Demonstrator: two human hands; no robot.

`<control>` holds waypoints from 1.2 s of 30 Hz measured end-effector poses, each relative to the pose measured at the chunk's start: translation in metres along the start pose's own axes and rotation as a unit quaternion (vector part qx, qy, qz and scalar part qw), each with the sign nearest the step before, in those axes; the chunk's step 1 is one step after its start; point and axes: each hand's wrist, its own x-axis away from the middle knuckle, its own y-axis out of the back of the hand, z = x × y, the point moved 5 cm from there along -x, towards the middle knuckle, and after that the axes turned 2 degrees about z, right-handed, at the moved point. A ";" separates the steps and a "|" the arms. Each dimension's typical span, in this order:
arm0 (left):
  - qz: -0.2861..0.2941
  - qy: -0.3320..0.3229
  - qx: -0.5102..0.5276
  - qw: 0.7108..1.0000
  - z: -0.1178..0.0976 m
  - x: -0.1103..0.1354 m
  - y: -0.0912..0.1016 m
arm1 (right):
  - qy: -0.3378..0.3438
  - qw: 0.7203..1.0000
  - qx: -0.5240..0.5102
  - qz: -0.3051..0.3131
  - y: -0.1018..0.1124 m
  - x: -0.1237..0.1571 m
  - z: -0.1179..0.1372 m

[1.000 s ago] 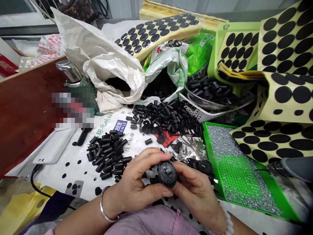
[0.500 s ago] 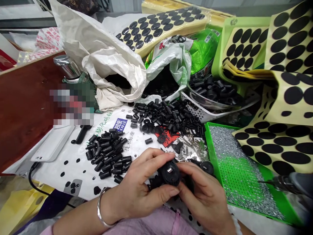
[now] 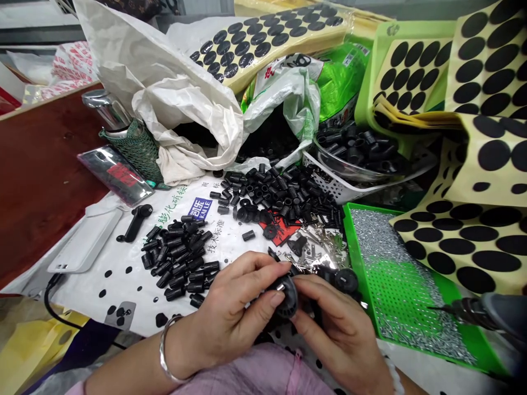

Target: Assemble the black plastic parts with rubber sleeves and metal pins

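Note:
Between both hands, low in the middle of the head view, is a round black plastic part (image 3: pixel 289 299) with a small metal piece in its face. My left hand (image 3: pixel 242 296) pinches it from the left, thumb pressed near the metal piece. From the right, the fingers of my right hand (image 3: pixel 333 323) close on its edge. Behind the hands lie loose metal pieces (image 3: pixel 319 244) and a red card (image 3: pixel 283 229). A pile of black plastic sleeves (image 3: pixel 181 255) lies left of my left hand. Another black disc part (image 3: pixel 346 280) rests just beyond my right hand.
A green tray (image 3: pixel 357 247) of small screws stands at right, with a power screwdriver (image 3: pixel 481 310) pointing over it. Behind are a white basket (image 3: pixel 349 189), open bags (image 3: pixel 193 115) and sheets of black round stickers (image 3: pixel 457 236). A phone (image 3: pixel 119 174) leans at left.
The black part has tilted so its face turns more to the right, and my left thumb has shifted up onto it. Both hands still hold it. The view has shifted slightly.

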 end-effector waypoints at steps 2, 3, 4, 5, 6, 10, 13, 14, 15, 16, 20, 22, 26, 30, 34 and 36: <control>0.006 -0.004 0.008 1.000 0.000 0.000 -0.001 | 0.003 1.000 -0.013 0.011 0.001 0.000 0.001; 0.012 -0.005 0.016 1.000 0.000 0.000 -0.002 | 0.004 1.000 -0.015 0.015 0.001 0.000 0.002; 0.020 -0.006 0.023 1.000 -0.001 0.000 -0.003 | 0.005 1.000 -0.015 0.017 0.001 0.000 0.002; 0.027 -0.007 0.029 0.999 -0.001 0.000 -0.003 | 0.005 1.000 -0.013 0.014 0.002 0.000 0.002; 0.032 -0.007 0.032 0.999 -0.001 0.000 -0.004 | 0.003 1.000 -0.010 0.010 0.002 0.001 0.002; 0.038 -0.008 0.025 0.999 -0.002 -0.001 -0.004 | 0.003 1.000 0.007 -0.006 0.003 0.004 0.000; 0.023 -0.006 0.020 1.000 -0.002 -0.001 -0.005 | 0.011 1.000 0.022 -0.018 0.003 0.005 -0.001; 0.015 -0.003 0.020 1.000 -0.002 -0.001 -0.005 | 0.012 0.999 0.028 -0.022 0.003 0.006 -0.001; 0.008 -0.001 0.021 1.000 -0.002 -0.001 -0.006 | 0.012 0.999 0.032 -0.026 0.003 0.006 -0.002; 0.003 0.002 0.024 1.000 -0.002 -0.001 -0.007 | 0.011 0.999 0.036 -0.029 0.003 0.007 -0.002; 0.001 -0.007 0.038 0.999 -0.005 -0.002 -0.010 | 0.008 0.998 0.046 -0.040 0.002 0.012 -0.005; 0.009 -0.018 0.042 0.999 -0.006 -0.001 -0.012 | 0.009 0.998 0.047 -0.047 0.002 0.014 -0.006; 0.028 -0.019 0.035 0.999 -0.006 0.000 -0.015 | 0.007 0.997 0.047 -0.052 0.000 0.017 -0.009; 0.045 -0.030 0.019 0.998 -0.007 0.001 -0.018 | 0.004 0.998 0.031 -0.049 -0.001 0.017 -0.011; 0.052 -0.043 0.011 0.998 -0.010 0.002 -0.019 | 0.004 0.998 0.029 -0.048 -0.002 0.016 -0.011; 0.050 -0.040 0.012 0.998 -0.009 0.002 -0.019 | 0.006 0.998 0.040 -0.052 -0.003 0.017 -0.011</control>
